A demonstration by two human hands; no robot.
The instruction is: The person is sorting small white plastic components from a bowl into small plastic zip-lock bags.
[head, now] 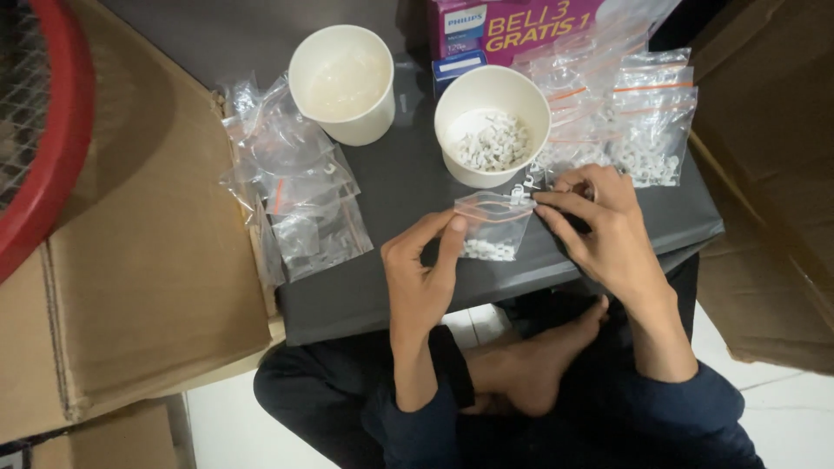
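A small clear zip bag (pixel 493 226) with an orange seal strip holds small white clips and is stretched between both hands over a dark grey surface (pixel 408 187). My left hand (pixel 423 274) pinches the bag's left top corner. My right hand (pixel 599 230) pinches its right top corner with fingers curled. Just behind the bag stands a white paper cup (pixel 493 124) with several small white clips inside. A second white paper cup (pixel 341 82) stands further left and looks empty.
Empty clear zip bags (pixel 295 187) lie in a pile at the left edge. Filled zip bags (pixel 638 113) are stacked at the back right. A purple box (pixel 512 26) stands behind. Cardboard boxes (pixel 148 260) flank both sides. My crossed legs and bare foot (pixel 530 369) are below.
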